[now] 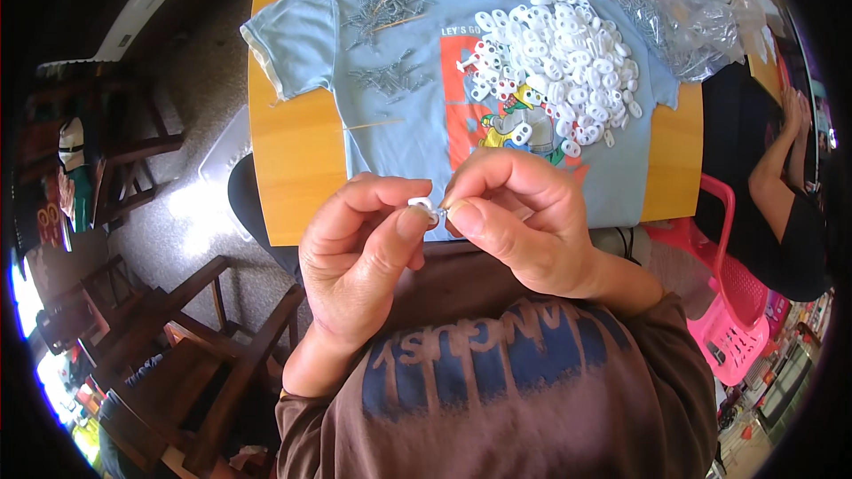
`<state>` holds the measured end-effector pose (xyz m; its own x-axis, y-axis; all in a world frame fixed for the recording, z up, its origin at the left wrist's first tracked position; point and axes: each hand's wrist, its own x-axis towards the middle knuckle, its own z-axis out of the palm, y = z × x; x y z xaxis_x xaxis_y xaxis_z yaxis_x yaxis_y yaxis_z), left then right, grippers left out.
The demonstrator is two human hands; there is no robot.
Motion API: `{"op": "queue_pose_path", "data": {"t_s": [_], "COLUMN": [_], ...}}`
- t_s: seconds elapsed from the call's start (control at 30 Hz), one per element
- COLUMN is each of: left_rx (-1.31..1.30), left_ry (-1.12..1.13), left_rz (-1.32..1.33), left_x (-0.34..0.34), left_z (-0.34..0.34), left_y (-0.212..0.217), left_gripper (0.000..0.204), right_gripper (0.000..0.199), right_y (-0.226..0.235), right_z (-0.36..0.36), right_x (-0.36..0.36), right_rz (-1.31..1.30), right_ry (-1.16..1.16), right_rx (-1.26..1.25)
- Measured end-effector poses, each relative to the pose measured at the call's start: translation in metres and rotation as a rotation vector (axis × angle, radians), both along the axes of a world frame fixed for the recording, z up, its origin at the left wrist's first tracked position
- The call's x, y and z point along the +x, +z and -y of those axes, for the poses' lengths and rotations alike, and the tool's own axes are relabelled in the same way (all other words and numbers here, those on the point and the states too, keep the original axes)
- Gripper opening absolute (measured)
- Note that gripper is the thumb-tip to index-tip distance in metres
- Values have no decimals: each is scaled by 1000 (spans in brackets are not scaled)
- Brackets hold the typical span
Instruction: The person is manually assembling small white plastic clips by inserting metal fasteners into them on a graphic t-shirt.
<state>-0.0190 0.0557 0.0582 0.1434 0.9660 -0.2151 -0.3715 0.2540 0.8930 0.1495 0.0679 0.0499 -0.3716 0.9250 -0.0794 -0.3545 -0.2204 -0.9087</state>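
Wooden chairs (191, 328): dark frames at lower left, standing on the floor beside the table, well apart from both hands.
Table (297, 168): light wooden top, its near edge just above the hands.
T-shirt (399, 106): pale blue, spread flat over the table as a work mat, its printed front facing up.
Nails (382, 4): a loose grey heap on the shirt's left shoulder; a second, smaller scatter (386, 78) lies just below it, and a thin wooden stick (373, 124) lies lower down on the shirt.
Left hand (355, 257): fingers curled in, thumb and forefinger pinched on the left end of a small white plastic clip (419, 204).
Small white plastic clip: held in the air between the two hands, just in front of the table's near edge, over the person's brown shirt.
Right hand (524, 217): fingers curled, thumb and forefinger pinched closed at the clip's right end; what is gripped there is too small to make out.
White clip pile (559, 62): many like pieces heaped on the shirt's right half.
Clear plastic bags (683, 31): crumpled at the table's right end, holding grey metal pieces like the nails.
Second person (781, 186): seated at right in dark clothing, forearm raised.
Pink plastic chair (723, 302): at right, below the table edge.
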Motion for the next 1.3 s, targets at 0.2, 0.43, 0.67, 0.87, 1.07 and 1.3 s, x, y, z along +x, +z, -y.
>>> {"op": "queue_pose_path", "data": {"t_s": [0.2,0.43,0.67,0.87,1.07,1.3], "left_rx": [83,511,356,-14,-16,15], "left_ry": [188,931,862,233,42,19], "left_rz": [-43,12,78,146,62,52], "left_x": [-27,-148,-129,-25,-3,5], "left_z": [1,2,10,10,3,11], "left_y": [6,31,23,7,11,2], "left_gripper": [17,21,22,21,20,20], "right_gripper": [7,9,7,6,8,9], "right_y": [-2,-8,-6,9,8,3], "right_z": [-2,3,1,-5,-1,1], "right_x": [-9,-7,-12,-19,-9,-4], "right_rz": [114,96,29,-61,-109,-87], "right_ry": [-32,-137,-135,10,-9,-17], "right_rx": [67,79,-5,-60,-55,-46]}}
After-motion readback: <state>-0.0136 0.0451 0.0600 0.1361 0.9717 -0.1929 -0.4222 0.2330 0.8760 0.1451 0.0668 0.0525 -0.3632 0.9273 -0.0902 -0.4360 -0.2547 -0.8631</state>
